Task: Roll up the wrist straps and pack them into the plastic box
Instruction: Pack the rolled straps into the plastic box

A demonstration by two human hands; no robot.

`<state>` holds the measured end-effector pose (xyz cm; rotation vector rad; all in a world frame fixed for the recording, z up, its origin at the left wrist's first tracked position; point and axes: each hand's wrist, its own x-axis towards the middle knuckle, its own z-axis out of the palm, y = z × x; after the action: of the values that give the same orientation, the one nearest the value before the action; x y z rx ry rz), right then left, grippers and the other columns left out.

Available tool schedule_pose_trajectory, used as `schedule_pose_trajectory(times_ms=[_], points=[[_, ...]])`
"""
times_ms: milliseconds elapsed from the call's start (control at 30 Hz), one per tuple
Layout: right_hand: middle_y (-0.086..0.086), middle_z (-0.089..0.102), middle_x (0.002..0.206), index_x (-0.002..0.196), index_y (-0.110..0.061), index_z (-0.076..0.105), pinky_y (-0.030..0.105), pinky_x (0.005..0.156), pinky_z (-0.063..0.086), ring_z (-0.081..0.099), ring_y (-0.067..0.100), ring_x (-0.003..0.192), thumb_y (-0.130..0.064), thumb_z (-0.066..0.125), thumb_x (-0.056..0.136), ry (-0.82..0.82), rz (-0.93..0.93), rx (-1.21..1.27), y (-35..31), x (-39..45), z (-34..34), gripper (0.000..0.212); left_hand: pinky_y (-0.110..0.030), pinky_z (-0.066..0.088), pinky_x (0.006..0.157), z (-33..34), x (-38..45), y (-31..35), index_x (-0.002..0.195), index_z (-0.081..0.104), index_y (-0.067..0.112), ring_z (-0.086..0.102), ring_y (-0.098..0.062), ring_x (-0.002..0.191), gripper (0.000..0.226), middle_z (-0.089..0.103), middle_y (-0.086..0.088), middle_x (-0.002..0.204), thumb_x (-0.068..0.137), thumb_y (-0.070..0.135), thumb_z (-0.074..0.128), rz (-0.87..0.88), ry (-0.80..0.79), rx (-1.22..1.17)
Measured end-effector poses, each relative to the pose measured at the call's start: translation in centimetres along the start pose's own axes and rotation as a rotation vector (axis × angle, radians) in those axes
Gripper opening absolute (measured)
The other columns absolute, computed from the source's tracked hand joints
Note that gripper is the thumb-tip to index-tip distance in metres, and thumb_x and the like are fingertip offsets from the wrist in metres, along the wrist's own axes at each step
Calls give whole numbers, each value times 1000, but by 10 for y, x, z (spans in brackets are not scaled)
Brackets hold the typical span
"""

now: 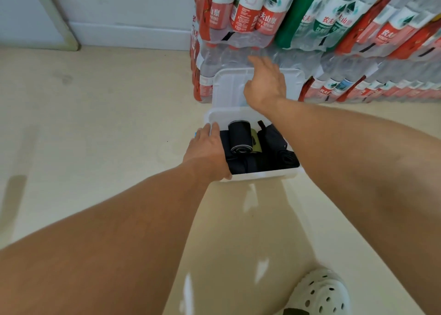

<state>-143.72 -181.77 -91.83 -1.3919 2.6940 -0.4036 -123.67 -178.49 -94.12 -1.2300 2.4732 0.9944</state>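
- The left hand (207, 152) lies on the left edge of the white see-through plastic box (260, 174). Its fingers are spread flat along the rim and its thumb is at the near corner, so it steadies the box with a loose grip.
- The right hand (265, 83) is stretched out over the white plastic lid (229, 85). Its fingers are open and reach forward, and they look blurry. It has nothing in it, and I cannot tell if it touches the lid.
- The box sits on the pale cream floor (95, 123), right in front of the person.
- The rolled black wrist straps (239, 137) are packed inside the box. One roll lies on top, and more dark ones are tucked beside it and under it. A bit of green peeks out between them.
- The lid leans up behind the box, against the stacked packs of water bottles with red and green labels (310, 21).
- A white shoe with holes (319, 291) is on the floor at the bottom right.
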Motion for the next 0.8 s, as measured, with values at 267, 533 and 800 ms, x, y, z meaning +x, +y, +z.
schedule_pose_trajectory(times_ms=[267, 533, 800], points=[[10, 27, 163, 160, -16, 19, 45, 122, 22, 19, 34, 151, -11, 56, 89, -280, -4, -348, 9, 27, 13, 81, -44, 11, 128, 11, 1, -12, 162, -15, 16, -7, -26, 159, 145, -16, 4, 171, 69, 48, 92, 15, -57, 96], [13, 52, 135, 134, -17, 59, 42, 110, 30, 43, 34, 129, -3, 59, 89, -50, -158, -453, 21, 23, 10, 47, -49, 3, 128, 7, -1, -10, 161, -16, 21, -11, -23, 158, 144, -17, 10, 170, 70, 53, 90, -3, -44, 129], [6, 62, 96, 102, -12, 63, 40, 93, 38, 57, 32, 94, -1, 54, 71, 287, -434, -71, 57, -76, 27, 34, -38, 39, 102, 5, -9, -3, 162, 16, 28, 48, -30, 138, 65, 51, -4, 150, 106, 42, 47, -95, 152, -408]])
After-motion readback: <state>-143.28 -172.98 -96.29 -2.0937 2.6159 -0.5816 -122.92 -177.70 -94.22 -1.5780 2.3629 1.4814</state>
